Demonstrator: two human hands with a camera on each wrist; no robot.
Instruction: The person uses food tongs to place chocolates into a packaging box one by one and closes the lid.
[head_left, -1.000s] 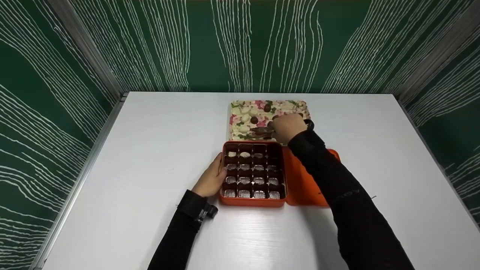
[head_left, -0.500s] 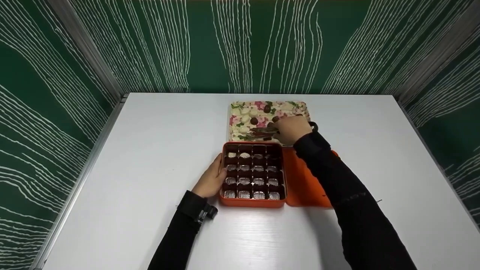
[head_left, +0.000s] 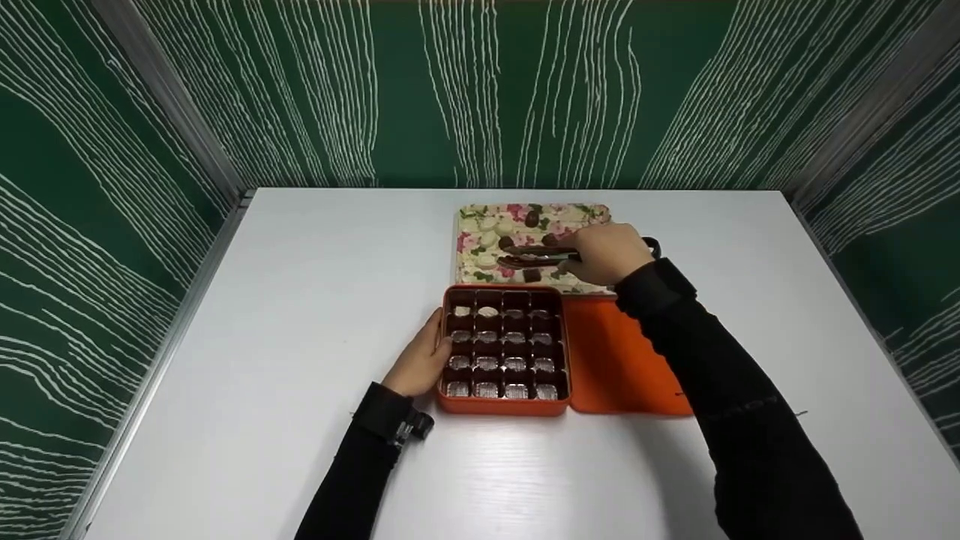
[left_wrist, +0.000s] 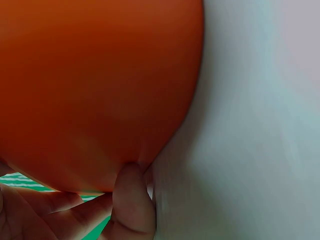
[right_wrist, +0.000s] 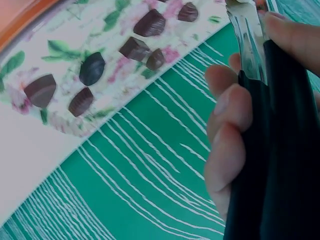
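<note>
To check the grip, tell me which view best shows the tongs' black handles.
The right wrist view: the black handles run large down its right side. In the head view the right hand covers most of them; the left wrist view shows none.

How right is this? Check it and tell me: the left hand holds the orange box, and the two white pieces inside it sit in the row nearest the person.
One thing is wrong: the two white pieces sit in the row farthest from the person, as the head view shows. The left hand does hold the orange box.
</note>
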